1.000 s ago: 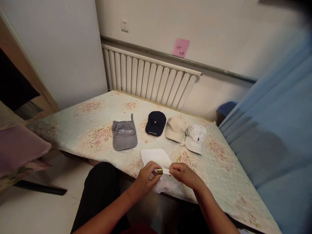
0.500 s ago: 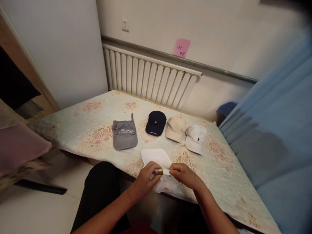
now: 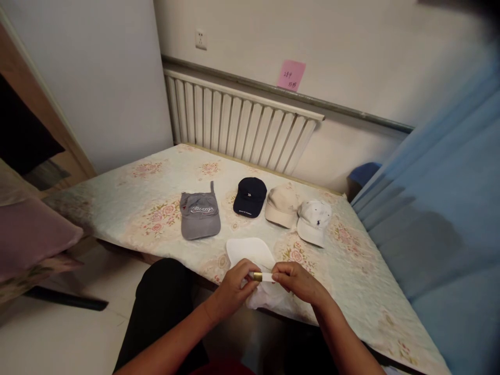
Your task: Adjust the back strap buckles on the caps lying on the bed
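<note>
A white cap (image 3: 250, 250) lies at the near edge of the bed, its brim pointing away from me and its crown partly hidden under my hands. Its white strap (image 3: 267, 277) is stretched level between my two hands, with a gold-coloured buckle (image 3: 258, 276) on it. My left hand (image 3: 239, 281) pinches the strap at the buckle between thumb and fingers. On the other side, my right hand (image 3: 294, 281) pinches the strap's right part, fingers curled.
Beyond my hands lie a grey cap (image 3: 200, 214), a navy cap (image 3: 250, 197), a beige cap (image 3: 282, 205) and another white cap (image 3: 314, 221) on the flowered bed cover (image 3: 128, 208). A radiator (image 3: 242, 125) stands behind; a blue curtain (image 3: 441, 224) hangs at the right.
My right hand has shifted very slightly to the right, and a little more of the strap shows beside the buckle. The caps on the bed have not moved.
</note>
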Demonstrator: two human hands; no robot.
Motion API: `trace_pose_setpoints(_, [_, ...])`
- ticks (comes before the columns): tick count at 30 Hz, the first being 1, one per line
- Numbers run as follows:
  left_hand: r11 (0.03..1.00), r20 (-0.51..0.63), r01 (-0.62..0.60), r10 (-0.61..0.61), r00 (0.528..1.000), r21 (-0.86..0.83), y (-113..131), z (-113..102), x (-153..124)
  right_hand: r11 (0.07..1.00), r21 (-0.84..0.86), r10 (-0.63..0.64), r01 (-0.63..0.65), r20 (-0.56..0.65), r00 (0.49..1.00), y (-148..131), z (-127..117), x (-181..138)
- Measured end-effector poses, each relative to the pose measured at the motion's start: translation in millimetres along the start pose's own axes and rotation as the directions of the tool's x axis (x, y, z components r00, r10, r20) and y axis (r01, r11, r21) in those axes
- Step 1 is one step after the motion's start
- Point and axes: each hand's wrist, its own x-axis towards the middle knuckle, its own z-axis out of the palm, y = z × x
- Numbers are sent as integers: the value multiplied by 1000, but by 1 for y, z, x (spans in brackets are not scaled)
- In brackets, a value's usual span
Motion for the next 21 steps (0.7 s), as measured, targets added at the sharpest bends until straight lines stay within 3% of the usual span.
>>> trace_pose_setpoints(21, [999, -25, 2, -3, 1000, -32, -1, 4, 0, 999, 44, -21, 21, -9, 1000, 1, 7, 2])
